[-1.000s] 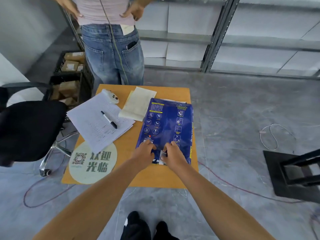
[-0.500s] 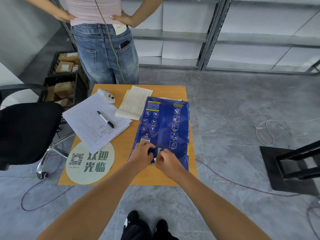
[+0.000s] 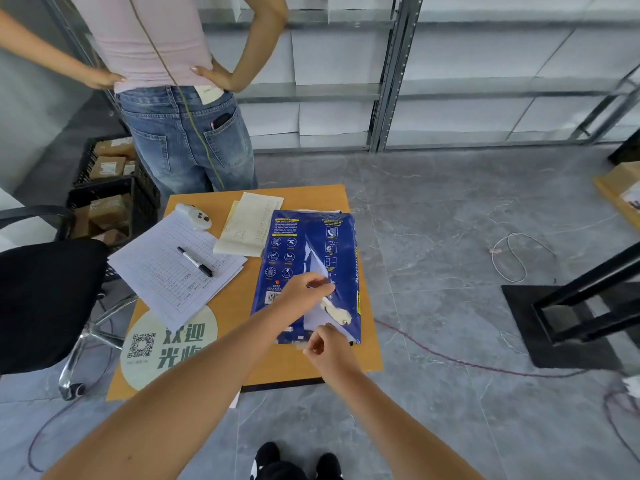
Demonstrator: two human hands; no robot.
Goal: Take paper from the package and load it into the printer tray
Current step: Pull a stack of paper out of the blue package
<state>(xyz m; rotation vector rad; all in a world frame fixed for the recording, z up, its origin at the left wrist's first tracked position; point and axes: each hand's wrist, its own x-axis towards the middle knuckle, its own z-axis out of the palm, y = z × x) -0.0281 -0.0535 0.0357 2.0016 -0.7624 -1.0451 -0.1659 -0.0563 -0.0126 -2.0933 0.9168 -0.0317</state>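
Observation:
A dark blue paper package (image 3: 289, 252) lies flat on the small orange table (image 3: 242, 303), its long side running away from me. Its wrapper is torn open along the middle seam, and white paper (image 3: 317, 317) shows through the wedge-shaped gap. My left hand (image 3: 303, 289) pinches the lifted wrapper flap on the left of the tear. My right hand (image 3: 327, 346) grips the wrapper's near edge at the package's bottom right. No printer or tray is in view.
On the table lie a gridded form (image 3: 166, 268) with a black marker (image 3: 195, 261), a cream notepad (image 3: 247, 228), a white remote (image 3: 194, 214) and a round QR sign (image 3: 166, 344). A person (image 3: 183, 98) stands behind the table. A black chair (image 3: 45, 299), crates of boxes (image 3: 104, 188), floor cables and a black stand (image 3: 581, 306) surround it.
The wrapper's seam has been torn open from the near end, exposing white paper. My left hand moved up and away with the flap; my right hand pulled back toward the near edge.

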